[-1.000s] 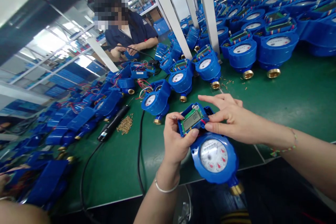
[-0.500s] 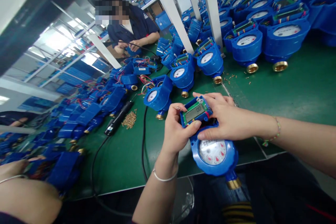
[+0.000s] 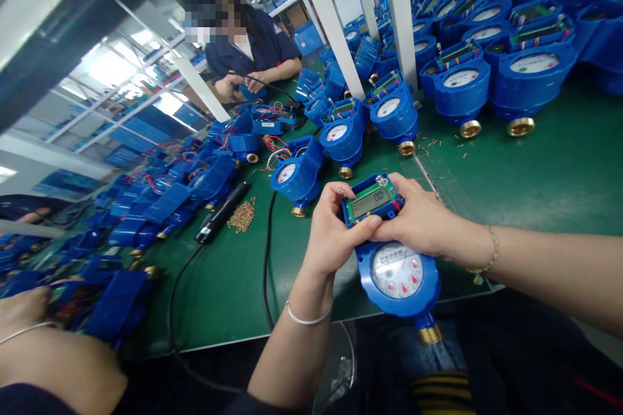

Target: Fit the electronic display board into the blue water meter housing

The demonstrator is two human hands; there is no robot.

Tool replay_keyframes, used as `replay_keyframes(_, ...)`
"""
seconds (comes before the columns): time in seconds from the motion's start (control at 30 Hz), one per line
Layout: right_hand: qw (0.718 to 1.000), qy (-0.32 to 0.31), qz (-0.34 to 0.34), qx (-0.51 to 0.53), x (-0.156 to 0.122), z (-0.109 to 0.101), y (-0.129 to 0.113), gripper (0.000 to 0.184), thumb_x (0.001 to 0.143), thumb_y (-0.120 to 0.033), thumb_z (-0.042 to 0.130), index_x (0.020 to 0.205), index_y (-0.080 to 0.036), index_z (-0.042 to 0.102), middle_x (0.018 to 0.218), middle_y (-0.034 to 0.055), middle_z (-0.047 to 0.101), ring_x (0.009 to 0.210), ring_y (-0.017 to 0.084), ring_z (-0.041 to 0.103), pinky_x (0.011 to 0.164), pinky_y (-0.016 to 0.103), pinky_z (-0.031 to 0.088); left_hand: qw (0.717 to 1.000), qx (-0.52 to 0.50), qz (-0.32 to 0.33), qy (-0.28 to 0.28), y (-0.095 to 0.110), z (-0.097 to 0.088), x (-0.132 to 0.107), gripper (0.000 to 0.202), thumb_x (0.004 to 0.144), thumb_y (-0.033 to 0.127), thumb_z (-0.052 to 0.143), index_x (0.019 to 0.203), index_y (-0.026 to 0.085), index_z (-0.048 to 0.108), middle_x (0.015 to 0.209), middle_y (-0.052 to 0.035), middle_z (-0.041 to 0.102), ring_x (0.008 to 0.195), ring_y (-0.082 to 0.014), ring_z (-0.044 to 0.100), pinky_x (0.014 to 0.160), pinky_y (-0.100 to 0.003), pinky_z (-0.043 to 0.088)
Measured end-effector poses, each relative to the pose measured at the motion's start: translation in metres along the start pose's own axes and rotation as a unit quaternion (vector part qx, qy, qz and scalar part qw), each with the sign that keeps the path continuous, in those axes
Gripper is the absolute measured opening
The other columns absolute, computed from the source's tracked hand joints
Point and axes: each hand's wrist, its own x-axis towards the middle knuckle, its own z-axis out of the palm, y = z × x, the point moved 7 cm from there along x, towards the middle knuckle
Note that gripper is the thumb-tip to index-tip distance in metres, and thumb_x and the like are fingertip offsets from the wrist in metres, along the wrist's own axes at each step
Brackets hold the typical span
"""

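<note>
Holding a blue-framed circuit board (image 3: 372, 201) between them, the left hand (image 3: 331, 230) and right hand (image 3: 418, 220) had their fingers closed on its edges. Its display read 00. A blue water meter (image 3: 396, 275) sat just below the fingers, past the edge of the green tabletop (image 3: 559, 175); its support was not visible. A black electric screwdriver (image 3: 219, 220) and loose brass screws (image 3: 242, 215) lay left of the fingers.
</note>
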Motion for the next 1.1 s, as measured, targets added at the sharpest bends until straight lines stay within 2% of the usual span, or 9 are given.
replay_keyframes(0.13,0.997,0.004,-0.043,0.059,-0.003,0.005,0.001,0.037,0.061,-0.030,0.072,0.092,-0.021,0.055,0.092,0.0040,0.061,0.091,0.027,0.055,0.075,0.038,0.044,1.000,-0.007,-0.003,-0.014,-0.003,-0.001,-0.001,0.050,0.058,0.041,0.083,0.086,0.021,0.047,0.083,0.0016,0.049,0.072,-0.0139,0.047,0.068,-0.025,0.039)
replay_keyframes(0.27,0.990,0.016,-0.091,0.104,-0.005,0.005,0.002,0.027,0.065,-0.022,0.068,0.089,-0.020,0.057,0.098,0.0038,0.063,0.089,0.023,0.057,0.078,0.037,0.045,0.999,-0.018,0.002,-0.027,-0.004,0.001,-0.003,0.050,0.058,0.040,0.083,0.087,0.021,0.047,0.085,0.0015,0.048,0.076,-0.0144,0.048,0.072,-0.025,0.040)
replay_keyframes(0.43,0.982,0.026,-0.113,0.148,-0.008,0.005,0.006,0.035,0.066,-0.021,0.065,0.100,-0.020,0.059,0.103,0.0037,0.066,0.091,0.023,0.061,0.082,0.036,0.048,0.999,-0.036,0.010,-0.022,-0.001,0.007,-0.005,0.051,0.059,0.038,0.083,0.090,0.020,0.047,0.089,0.0011,0.049,0.083,-0.0151,0.051,0.076,-0.025,0.042)
replay_keyframes(0.5,0.981,0.026,-0.113,0.155,-0.010,0.004,0.007,0.034,0.067,-0.023,0.065,0.100,-0.020,0.060,0.104,0.0043,0.066,0.091,0.023,0.062,0.083,0.036,0.049,0.999,-0.048,0.010,-0.021,0.000,0.009,-0.008,0.055,0.059,0.037,0.083,0.097,0.021,0.046,0.091,0.0002,0.053,0.084,-0.0159,0.054,0.076,-0.026,0.045)
replay_keyframes(0.63,0.984,0.030,-0.110,0.137,-0.015,0.001,0.014,0.036,0.069,-0.031,0.067,0.102,-0.018,0.062,0.101,0.0056,0.068,0.087,0.022,0.064,0.081,0.035,0.052,0.997,-0.050,-0.028,-0.052,0.000,0.016,-0.013,0.073,0.061,0.039,0.083,0.114,0.023,0.036,0.097,-0.0031,0.062,0.088,-0.0203,0.063,0.076,-0.030,0.050)
replay_keyframes(0.73,0.988,0.003,-0.093,0.125,-0.017,0.002,0.028,0.041,0.072,-0.037,0.069,0.106,-0.017,0.062,0.096,0.0069,0.070,0.084,0.023,0.067,0.076,0.034,0.055,0.997,0.008,-0.045,-0.060,0.002,0.019,-0.015,0.072,0.057,0.048,0.083,0.110,0.022,0.041,0.105,-0.0075,0.065,0.096,-0.0265,0.064,0.078,-0.035,0.050)
replay_keyframes(0.87,0.990,-0.018,-0.026,0.140,-0.019,-0.004,0.053,0.042,0.067,-0.035,0.076,0.103,-0.015,0.067,0.091,0.0103,0.072,0.084,0.028,0.068,0.075,0.036,0.057,0.997,0.030,-0.045,-0.047,0.006,0.014,-0.017,0.068,0.056,0.058,0.079,0.105,0.021,0.051,0.108,-0.0087,0.066,0.096,-0.0305,0.064,0.078,-0.040,0.051)
replay_keyframes(1.03,0.998,-0.043,-0.043,0.034,-0.018,-0.019,0.059,0.034,0.068,-0.034,0.079,0.095,-0.015,0.073,0.079,0.0106,0.072,0.073,0.031,0.070,0.066,0.038,0.059,0.999,-0.036,-0.016,-0.024,-0.001,0.005,-0.024,0.060,0.058,0.051,0.079,0.105,0.023,0.055,0.113,-0.0055,0.066,0.100,-0.0286,0.064,0.086,-0.041,0.051)
replay_keyframes(1.1,0.998,-0.046,-0.034,-0.013,-0.019,-0.027,0.069,0.034,0.064,-0.034,0.082,0.091,-0.015,0.074,0.073,0.0097,0.072,0.070,0.032,0.070,0.063,0.038,0.060,0.998,-0.055,-0.003,-0.020,-0.005,0.004,-0.027,0.061,0.059,0.048,0.080,0.108,0.023,0.054,0.115,-0.0049,0.065,0.103,-0.0279,0.063,0.089,-0.040,0.050)
